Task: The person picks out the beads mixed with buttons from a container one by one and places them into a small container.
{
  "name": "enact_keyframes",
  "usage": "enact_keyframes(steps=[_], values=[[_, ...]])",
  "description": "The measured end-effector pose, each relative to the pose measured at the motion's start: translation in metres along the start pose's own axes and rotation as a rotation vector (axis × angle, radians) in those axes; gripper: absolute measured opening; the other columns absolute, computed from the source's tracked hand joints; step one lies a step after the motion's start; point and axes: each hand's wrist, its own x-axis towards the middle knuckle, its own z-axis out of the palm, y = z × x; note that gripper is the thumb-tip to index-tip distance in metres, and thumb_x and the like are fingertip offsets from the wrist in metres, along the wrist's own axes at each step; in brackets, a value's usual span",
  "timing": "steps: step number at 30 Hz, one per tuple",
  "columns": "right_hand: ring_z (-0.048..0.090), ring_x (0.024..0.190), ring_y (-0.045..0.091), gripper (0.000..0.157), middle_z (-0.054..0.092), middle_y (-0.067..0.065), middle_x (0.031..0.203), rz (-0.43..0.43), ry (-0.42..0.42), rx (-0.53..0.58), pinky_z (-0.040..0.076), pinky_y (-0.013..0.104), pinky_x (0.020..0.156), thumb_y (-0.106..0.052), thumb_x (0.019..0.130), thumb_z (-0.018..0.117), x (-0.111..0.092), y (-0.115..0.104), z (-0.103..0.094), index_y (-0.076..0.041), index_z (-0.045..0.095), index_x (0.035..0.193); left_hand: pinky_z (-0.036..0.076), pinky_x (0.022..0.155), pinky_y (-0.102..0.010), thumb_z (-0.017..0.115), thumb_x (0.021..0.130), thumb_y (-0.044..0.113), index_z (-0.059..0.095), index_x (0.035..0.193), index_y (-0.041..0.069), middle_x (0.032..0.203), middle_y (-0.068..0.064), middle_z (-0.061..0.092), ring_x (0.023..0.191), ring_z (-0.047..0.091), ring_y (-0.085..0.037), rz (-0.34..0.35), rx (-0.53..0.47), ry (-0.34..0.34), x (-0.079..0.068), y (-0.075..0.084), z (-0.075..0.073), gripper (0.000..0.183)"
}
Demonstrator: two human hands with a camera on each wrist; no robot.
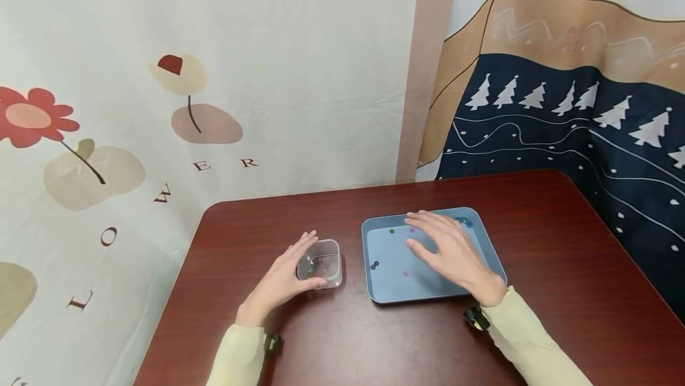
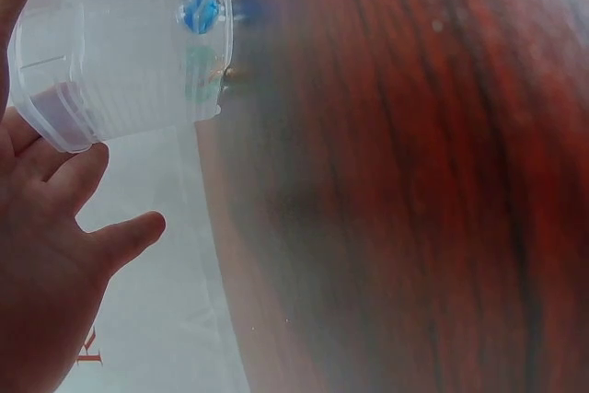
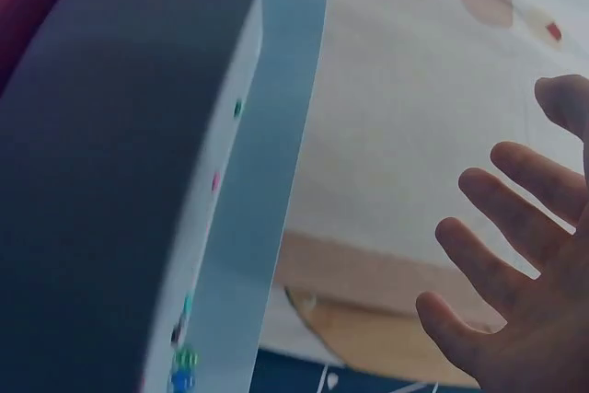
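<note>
A small clear plastic container [image 1: 327,267] stands on the table with a few small glassy beads [image 1: 311,269] inside; a blue one [image 2: 200,12] shows through its wall. My left hand [image 1: 279,282] is spread at the container's left side, fingers by its far edge and thumb by its near edge. In the left wrist view, the fingers [image 2: 83,177] partly pass behind the wall. Over the shallow blue tray [image 1: 385,294] hovers my right hand [image 1: 452,250], fingers extended and holding nothing. Scattered in that tray are a green bead [image 1: 392,231], a pink bead [image 1: 405,274] and several others.
A dark red-brown wooden table [image 1: 342,338] bears both containers, the tray to the right of the clear one. Behind the table hangs a pale curtain [image 1: 299,77] with printed flowers. Another cloth [image 1: 535,112] with white trees hangs at the right. Each wrist wears a dark band.
</note>
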Motion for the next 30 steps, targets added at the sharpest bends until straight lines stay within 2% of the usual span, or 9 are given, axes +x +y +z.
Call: enact_keyframes(steps=[4,10,17,24,30], values=[[0.051,0.138,0.033,0.044,0.062,0.007,0.144,0.045,0.012,-0.016,0.037,0.064,0.111,-0.030,0.095,0.075,-0.008,0.015,-0.012,-0.013,0.069,0.136,0.034,0.118,-0.060,0.086,0.079,0.054,0.042,0.159,0.013,0.167,0.005,0.034,0.156,0.026,-0.023,0.001,0.004,-0.004,0.000,-0.001,0.000,0.100],[0.055,0.133,0.036,0.042,0.066,0.009,0.138,0.059,0.034,-0.087,0.040,0.066,0.104,-0.029,0.093,0.077,-0.021,0.042,-0.017,-0.011,0.071,0.131,0.035,0.117,-0.060,0.085,0.078,0.057,0.042,0.159,0.014,0.167,0.006,0.033,0.156,0.026,-0.023,-0.004,0.009,-0.003,-0.001,-0.001,0.000,0.102],[0.052,0.134,0.041,0.050,0.065,0.016,0.137,0.075,-0.031,-0.175,0.039,0.069,0.104,-0.030,0.090,0.080,-0.029,0.067,-0.025,-0.007,0.069,0.133,0.035,0.118,-0.060,0.086,0.078,0.057,0.042,0.160,0.014,0.167,0.004,0.033,0.156,0.025,-0.023,-0.011,0.016,-0.011,0.000,-0.001,-0.001,0.102],[0.049,0.136,0.044,0.056,0.065,0.019,0.136,0.021,-0.117,-0.261,0.039,0.072,0.105,-0.030,0.087,0.084,-0.027,0.085,-0.032,-0.004,0.068,0.134,0.034,0.118,-0.060,0.087,0.079,0.053,0.042,0.159,0.013,0.167,0.004,0.033,0.156,0.026,-0.023,-0.006,0.014,-0.010,0.000,-0.001,-0.002,0.101],[0.051,0.134,0.042,0.054,0.065,0.019,0.136,-0.005,-0.158,-0.291,0.039,0.070,0.107,-0.030,0.088,0.083,-0.025,0.095,-0.031,-0.004,0.068,0.134,0.035,0.118,-0.059,0.086,0.079,0.055,0.041,0.160,0.014,0.168,0.005,0.033,0.156,0.026,-0.023,-0.008,0.012,-0.013,0.000,-0.001,-0.001,0.102]])
